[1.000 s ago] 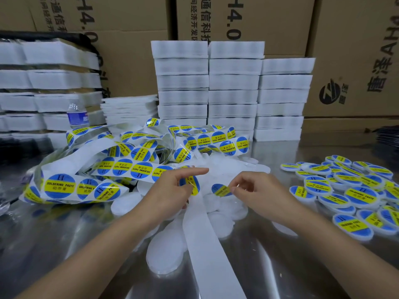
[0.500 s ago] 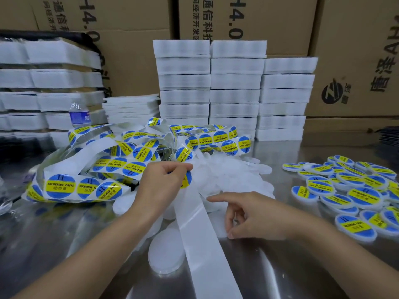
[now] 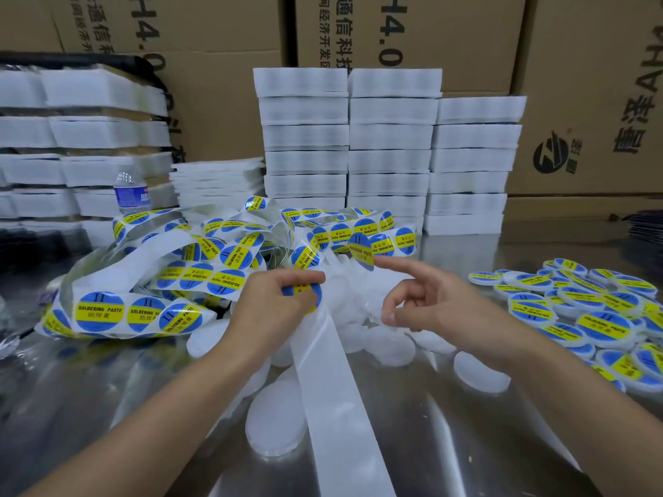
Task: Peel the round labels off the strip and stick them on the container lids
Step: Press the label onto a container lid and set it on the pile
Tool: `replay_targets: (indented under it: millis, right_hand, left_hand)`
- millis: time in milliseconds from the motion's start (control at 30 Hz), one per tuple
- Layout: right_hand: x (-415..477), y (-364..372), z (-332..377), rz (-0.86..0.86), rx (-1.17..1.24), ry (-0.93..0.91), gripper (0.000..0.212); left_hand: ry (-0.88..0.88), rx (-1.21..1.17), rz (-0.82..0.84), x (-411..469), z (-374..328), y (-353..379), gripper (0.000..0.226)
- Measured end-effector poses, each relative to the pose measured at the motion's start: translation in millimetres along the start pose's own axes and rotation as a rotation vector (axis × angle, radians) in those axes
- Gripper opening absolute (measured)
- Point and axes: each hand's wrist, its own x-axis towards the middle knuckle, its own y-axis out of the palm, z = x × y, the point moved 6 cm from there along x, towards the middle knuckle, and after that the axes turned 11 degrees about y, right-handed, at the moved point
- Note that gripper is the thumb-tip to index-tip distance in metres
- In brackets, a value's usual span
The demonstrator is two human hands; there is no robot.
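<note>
- A water bottle [image 3: 131, 191] is seen at the far left, behind the work and clear of both hands.
- The strip [image 3: 143, 312] of round blue-and-yellow labels is heaped in loose loops on the desk [image 3: 430, 432]. A careless pull could probably drag the whole tangle over the lids.
- The left hand [image 3: 276, 306] is clenched on the strip, with its fingers and thumb pinched over the next label [image 3: 305, 294]. If this grip is too tight, that label may be creased before it is lifted.
- The spent backing [image 3: 333, 389] trails from that hand toward the near edge, across some of the lids.
- The bare lids [image 3: 276, 421], pale and translucent, lie overlapped beneath and between the hands. A lid pressed while resting on another is likely to slide or tip, so the label could land off-centre.
- The peeled label [image 3: 361, 252] is held in the air above the lids, very close to the far loops of the strip. It could easily be caught on those loops or folded onto itself.
- It is carried on the tip of the outstretched index finger [image 3: 401, 267] of the right hand [image 3: 441, 306]. The other fingers are loosely curled and nothing is seen gripped in them. With only a fingertip holding it, the label could be dropped.
- The labelled lids [image 3: 592, 324] are piled at the right, well apart from the bare ones.
</note>
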Motion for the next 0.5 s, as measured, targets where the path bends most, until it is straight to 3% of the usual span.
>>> replay_targets:
  millis: [167,333,500]
  right_hand:
    - [0,-1,-1,0.004,0.158,0.007,0.054]
    - [0,0,-2,0.047,0.282,0.045,0.047]
    - [-1,-2,-2,0.037,0.351,0.074,0.044]
  left_hand:
    - [0.055,-0.019,0.214,-9,-3,20,0.026]
    - [0.087,-0.092,0.372,-15,-7,31,0.037]
    - [0.021,-0.166,0.384,-16,-2,34,0.011]
